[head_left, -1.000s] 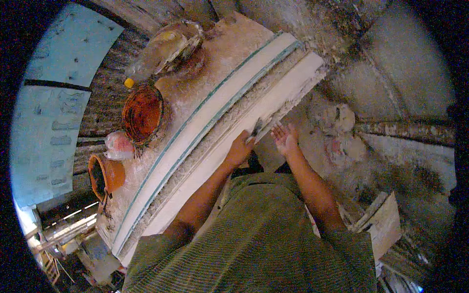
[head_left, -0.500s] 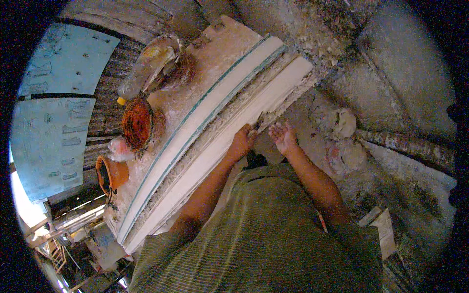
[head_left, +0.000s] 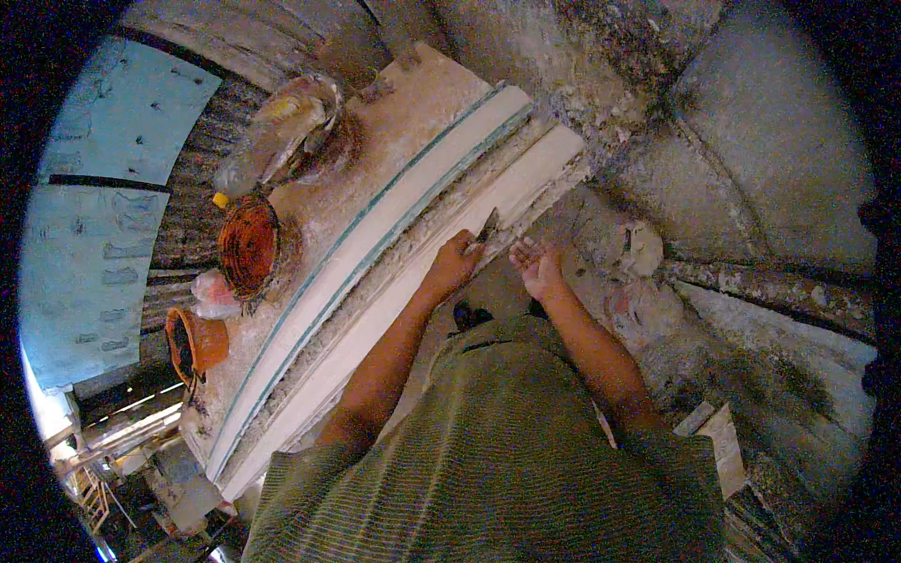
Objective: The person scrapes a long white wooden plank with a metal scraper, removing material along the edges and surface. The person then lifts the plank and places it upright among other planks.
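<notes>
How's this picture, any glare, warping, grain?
Head view: glare near the pale blue sheet; head view: fisheye likely bows the long white strip with teal edges; head view: grain across the ribbed olive shirt and dark blade in the left hand.

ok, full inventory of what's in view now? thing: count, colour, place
Table: 1, pinkish brown, left of the body
Curved strip: 1, white with green edges, diagonal on table
Slab: 1, off-white, alongside strip, nearer the person
Blade tool: 1, dark, in left hand
Bottle: 1, clear with yellow cap, table's far left side
Round container: 1, orange-red inside, below bottle
Plastic bundle: 1, pinkish-clear, below container
Pot: 1, orange, below bundle
Sheets: 2, light blue, far left
Background clutter: too dim to count
Shirt: 1, olive, bottom centre
Left hand: 1, brown, over slab
Right hand: 1, brown, palm up, beside slab's edge
</notes>
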`<state>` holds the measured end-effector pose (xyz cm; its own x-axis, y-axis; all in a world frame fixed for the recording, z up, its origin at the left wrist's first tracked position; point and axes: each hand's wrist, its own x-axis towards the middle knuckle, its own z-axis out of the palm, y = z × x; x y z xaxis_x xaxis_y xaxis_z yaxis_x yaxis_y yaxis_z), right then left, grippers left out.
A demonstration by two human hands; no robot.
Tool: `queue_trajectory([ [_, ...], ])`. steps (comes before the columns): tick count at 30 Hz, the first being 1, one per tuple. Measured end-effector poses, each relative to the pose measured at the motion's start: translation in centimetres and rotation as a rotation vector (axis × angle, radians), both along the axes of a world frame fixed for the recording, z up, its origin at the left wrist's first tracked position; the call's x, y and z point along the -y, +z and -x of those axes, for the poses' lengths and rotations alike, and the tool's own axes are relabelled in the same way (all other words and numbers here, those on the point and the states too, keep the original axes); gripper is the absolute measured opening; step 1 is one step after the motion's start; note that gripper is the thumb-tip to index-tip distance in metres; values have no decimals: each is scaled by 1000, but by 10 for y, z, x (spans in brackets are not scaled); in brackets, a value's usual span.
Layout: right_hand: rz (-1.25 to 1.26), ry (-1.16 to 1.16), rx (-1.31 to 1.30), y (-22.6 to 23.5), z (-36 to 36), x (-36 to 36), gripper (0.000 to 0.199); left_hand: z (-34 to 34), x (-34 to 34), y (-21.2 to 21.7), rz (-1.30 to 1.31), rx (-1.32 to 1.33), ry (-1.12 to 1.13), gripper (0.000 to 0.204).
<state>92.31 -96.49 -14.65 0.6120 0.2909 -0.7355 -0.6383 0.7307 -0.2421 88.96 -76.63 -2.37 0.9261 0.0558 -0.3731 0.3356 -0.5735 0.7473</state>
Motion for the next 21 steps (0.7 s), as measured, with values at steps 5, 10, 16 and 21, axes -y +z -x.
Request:
queue_trajectory([
  [5, 94, -3, 13, 26, -1, -10, 48, 12, -6, 17, 145, 63, -9, 30],
  [10, 142, 47, 176, 65, 3, -8, 49, -13, 31, 4, 583, -66, 157, 33],
  [16, 509, 213, 411, 107, -20, -14, 52, -33, 82, -5, -281, 654, -76, 43],
  [21, 1129, 1001, 961, 117, -121, 69, 46, -40, 106, -21, 703, -4, 383, 43],
])
